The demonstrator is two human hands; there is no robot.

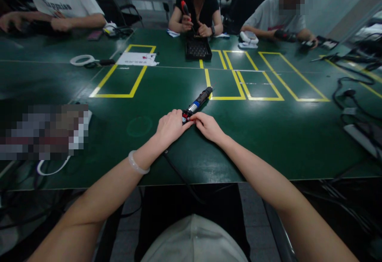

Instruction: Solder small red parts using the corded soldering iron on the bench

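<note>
A slim black corded device (195, 105) lies slantwise on the green table, its dark tip pointing away to the right. It has a silver and blue middle section, and small red parts show at its near end. My left hand (170, 127) is closed over the near end, thumb stretched along it. On the other side, my right hand (209, 126) has its fingers bent and pinched together at the red parts, touching the left thumb. What exactly the right fingertips hold is too small to tell. A black cord (180, 169) runs from below my left hand over the table edge.
Yellow tape outlines (228, 98) mark the green table (262, 142). Farther off are a black tray (198, 49), a white sheet (135, 58) and a white ring-shaped item (82, 60). Cables (338, 88) lie at right. Several people sit opposite; one holds a red-and-black tool (184, 7).
</note>
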